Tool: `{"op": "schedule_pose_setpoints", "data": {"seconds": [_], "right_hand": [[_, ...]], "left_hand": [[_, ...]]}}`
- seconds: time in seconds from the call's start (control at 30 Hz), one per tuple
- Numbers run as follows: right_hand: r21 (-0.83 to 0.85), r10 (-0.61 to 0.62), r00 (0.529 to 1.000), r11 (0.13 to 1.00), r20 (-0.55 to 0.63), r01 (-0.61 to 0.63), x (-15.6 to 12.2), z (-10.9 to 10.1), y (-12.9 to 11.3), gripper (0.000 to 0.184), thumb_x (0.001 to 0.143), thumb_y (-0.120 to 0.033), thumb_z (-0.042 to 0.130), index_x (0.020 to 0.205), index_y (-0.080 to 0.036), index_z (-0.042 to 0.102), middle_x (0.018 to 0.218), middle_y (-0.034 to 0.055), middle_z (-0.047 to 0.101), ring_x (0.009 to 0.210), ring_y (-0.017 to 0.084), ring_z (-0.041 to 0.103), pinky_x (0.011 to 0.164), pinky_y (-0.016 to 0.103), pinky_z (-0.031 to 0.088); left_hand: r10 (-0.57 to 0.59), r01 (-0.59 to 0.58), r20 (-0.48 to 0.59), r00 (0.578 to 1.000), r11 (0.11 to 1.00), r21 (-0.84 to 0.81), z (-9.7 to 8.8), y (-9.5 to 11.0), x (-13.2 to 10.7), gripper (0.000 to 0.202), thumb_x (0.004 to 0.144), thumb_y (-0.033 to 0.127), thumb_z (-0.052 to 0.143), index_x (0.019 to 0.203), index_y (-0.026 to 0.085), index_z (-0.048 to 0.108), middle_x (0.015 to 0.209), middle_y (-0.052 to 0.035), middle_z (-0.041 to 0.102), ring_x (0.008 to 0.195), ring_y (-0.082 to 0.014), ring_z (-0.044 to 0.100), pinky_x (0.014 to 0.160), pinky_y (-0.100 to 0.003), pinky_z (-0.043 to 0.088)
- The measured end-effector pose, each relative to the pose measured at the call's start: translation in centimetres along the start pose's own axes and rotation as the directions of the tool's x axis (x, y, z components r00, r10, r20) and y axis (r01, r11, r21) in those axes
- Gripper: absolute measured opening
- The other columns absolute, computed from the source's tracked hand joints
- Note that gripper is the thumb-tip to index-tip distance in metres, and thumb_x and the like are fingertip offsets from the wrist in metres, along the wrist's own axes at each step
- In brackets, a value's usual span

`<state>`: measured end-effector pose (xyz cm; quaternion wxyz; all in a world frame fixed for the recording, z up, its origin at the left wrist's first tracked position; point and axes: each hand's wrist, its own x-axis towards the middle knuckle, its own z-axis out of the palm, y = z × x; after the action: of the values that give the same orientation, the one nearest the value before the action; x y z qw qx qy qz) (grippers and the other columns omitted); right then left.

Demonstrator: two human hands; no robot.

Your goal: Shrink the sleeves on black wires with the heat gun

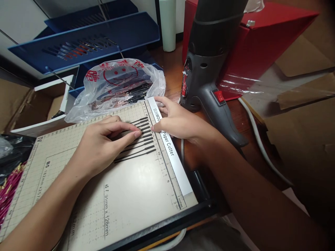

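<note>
Black wires [148, 143] with fat ends lie side by side in a row on the cream board of the paper cutter [136, 188], close to its white strip. The left hand [104, 139] has its thumb and pointing finger pinched on one wire in the middle, and it covers part of the row. The right hand [180, 120] bends over the strip, thumb by the wire tips; I cannot tell if it is gripping anything. A big grey heat gun [206, 76] with a red switch stands just past the right hand and blocks part of the red box [277, 24]. Beyond the board's far edge sits a see-through plastic bag [117, 75] with a red smile, more black wires inside. Behind it are a blue rack [131, 35] and a pale green bottle [168, 28]. On the left are a white box [42, 123] and pinkish-purple wires [10, 188].
</note>
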<state>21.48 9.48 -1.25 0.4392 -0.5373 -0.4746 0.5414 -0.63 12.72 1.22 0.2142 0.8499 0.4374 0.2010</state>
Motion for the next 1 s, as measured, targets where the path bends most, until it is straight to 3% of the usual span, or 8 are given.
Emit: {"op": "schedule_pose_setpoints", "data": {"seconds": [0.23, 1.0], "right_hand": [[0.06, -0.04, 0.998, 0.997, -0.038, 0.042, 0.3, 0.3, 0.3, 0.069, 0.07, -0.006, 0.072, 0.137, -0.02, 0.063, 0.127, 0.009, 0.079, 0.128, 0.031, 0.073, 0.117, 0.05, 0.056], [0.018, -0.099, 0.995, 0.995, -0.021, 0.099, 0.2, 0.2, 0.3, 0.054, 0.071, -0.007, 0.075, 0.123, -0.021, 0.067, 0.119, 0.007, 0.079, 0.144, 0.033, 0.064, 0.127, 0.053, 0.047]], "left_hand": [[-0.003, 0.002, -0.052, 0.999, 0.999, -0.036, 0.2, 0.0, 0.9, 0.022, 0.089, 0.043, 0.074, 0.087, 0.024, 0.085, 0.067, 0.0011, 0.061, 0.062, -0.0144, 0.05, 0.061, -0.031, 0.04], [-0.027, 0.026, -0.015, 1.0, 0.998, -0.057, 0.6, 0.1, 1.0, 0.021, 0.086, 0.045, 0.076, 0.083, 0.027, 0.087, 0.064, 0.0004, 0.059, 0.062, -0.0157, 0.05, 0.061, -0.033, 0.037]]}}
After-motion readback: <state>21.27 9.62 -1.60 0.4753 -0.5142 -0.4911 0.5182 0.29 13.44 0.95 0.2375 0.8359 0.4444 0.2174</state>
